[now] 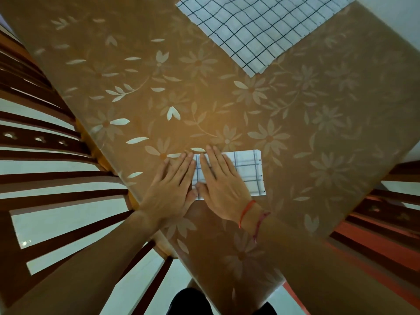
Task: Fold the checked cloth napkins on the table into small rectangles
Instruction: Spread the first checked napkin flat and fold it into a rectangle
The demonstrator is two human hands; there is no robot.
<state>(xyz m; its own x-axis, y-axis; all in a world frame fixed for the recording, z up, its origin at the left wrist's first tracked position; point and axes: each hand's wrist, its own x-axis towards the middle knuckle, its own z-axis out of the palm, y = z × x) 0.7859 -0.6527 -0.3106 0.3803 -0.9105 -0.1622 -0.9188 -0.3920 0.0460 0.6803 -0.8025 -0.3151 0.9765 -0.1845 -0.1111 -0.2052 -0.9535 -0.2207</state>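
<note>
A white napkin with dark checks point(248, 172) lies folded into a small rectangle near the table's front edge. My right hand point(221, 180) rests flat on its left half, fingers straight and pointing away from me. My left hand point(172, 185) lies flat beside it, fingers straight, its fingertips at the napkin's left edge and mostly on the tablecloth. A larger stack of unfolded checked napkins point(261, 28) lies spread flat at the far side of the table, partly cut off by the top of the view.
The table point(159, 92) wears a brown cloth with pale flower print. Wooden slatted chairs stand at the left point(45, 160) and at the right point(391, 212). A red thread is tied round my right wrist point(246, 211).
</note>
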